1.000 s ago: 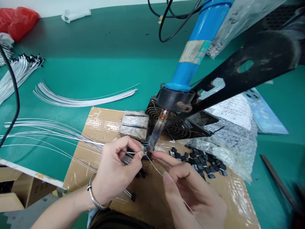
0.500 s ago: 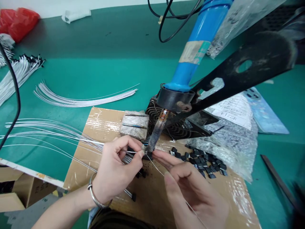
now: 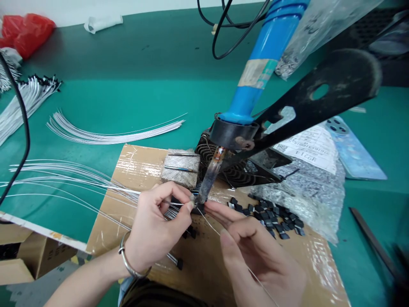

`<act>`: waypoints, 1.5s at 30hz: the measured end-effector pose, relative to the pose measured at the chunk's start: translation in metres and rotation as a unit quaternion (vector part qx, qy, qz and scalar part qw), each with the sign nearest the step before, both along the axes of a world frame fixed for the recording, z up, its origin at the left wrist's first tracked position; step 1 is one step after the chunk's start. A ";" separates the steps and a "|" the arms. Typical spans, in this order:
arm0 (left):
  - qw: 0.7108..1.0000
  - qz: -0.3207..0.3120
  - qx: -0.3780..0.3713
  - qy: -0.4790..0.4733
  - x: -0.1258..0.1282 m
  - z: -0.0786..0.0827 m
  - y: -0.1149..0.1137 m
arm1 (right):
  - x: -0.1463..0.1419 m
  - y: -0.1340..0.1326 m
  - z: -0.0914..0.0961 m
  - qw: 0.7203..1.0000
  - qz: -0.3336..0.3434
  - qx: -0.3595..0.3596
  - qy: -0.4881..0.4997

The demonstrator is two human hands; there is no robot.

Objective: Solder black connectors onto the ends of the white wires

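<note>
A blue-handled soldering iron (image 3: pixel 252 89) hangs tip-down in a black metal stand arm (image 3: pixel 319 98). Close against its tip, my left hand (image 3: pixel 162 217) pinches a thin white wire (image 3: pixel 174 204) between thumb and fingertips. My right hand (image 3: pixel 255 251) grips a strand of solder wire (image 3: pixel 209 224), whose end reaches up to the iron's tip. The fingertips of that hand rest by a small black part under the tip; the joint itself is mostly hidden. Several white wires with black ends (image 3: pixel 179 263) lie beneath my left hand.
Loose black connectors (image 3: pixel 277 217) are scattered on the cardboard (image 3: pixel 137 160), right of the iron. Behind it stand a small fan (image 3: pixel 236 175) and a fibrous block (image 3: pixel 180 168). A white wire bundle (image 3: pixel 118 136) lies on the green mat; bubble wrap (image 3: pixel 313 200) is at right.
Both hands, the wire and the solder hold nearly the same place at the iron's tip. Only the view has shifted slightly.
</note>
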State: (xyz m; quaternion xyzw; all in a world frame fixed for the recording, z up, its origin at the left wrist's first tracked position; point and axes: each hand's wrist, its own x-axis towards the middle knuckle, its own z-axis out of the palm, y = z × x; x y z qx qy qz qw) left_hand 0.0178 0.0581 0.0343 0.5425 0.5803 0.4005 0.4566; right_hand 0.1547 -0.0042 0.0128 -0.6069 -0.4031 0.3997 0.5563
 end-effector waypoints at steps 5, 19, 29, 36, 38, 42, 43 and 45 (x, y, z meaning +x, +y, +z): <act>1.000 -0.001 0.003 0.002 0.000 -0.001 -0.001 | 0.002 -0.001 -0.002 1.000 -0.001 0.000 -0.006; 1.000 -0.004 0.013 0.013 0.001 -0.003 0.000 | 0.000 0.000 -0.003 1.000 -0.002 0.007 -0.024; 1.000 -0.003 0.008 0.019 0.001 0.000 -0.001 | 0.004 -0.002 -0.007 0.997 0.003 0.019 -0.078; 1.000 -0.003 0.016 0.023 0.001 0.000 -0.002 | 0.003 -0.002 -0.007 0.998 0.004 0.024 -0.066; 1.000 -0.003 0.010 0.022 0.001 -0.001 -0.002 | 0.003 -0.001 -0.007 0.998 0.003 0.022 -0.057; 1.000 -0.007 0.006 0.019 0.001 -0.002 -0.002 | 0.003 -0.001 -0.007 0.999 0.004 0.023 -0.049; 1.000 -0.008 0.005 0.022 0.001 -0.002 -0.002 | 0.003 -0.001 -0.008 0.998 0.004 0.025 -0.054; 1.000 -0.010 0.001 0.028 0.000 -0.002 -0.002 | 0.003 -0.002 -0.009 0.998 0.002 0.028 -0.062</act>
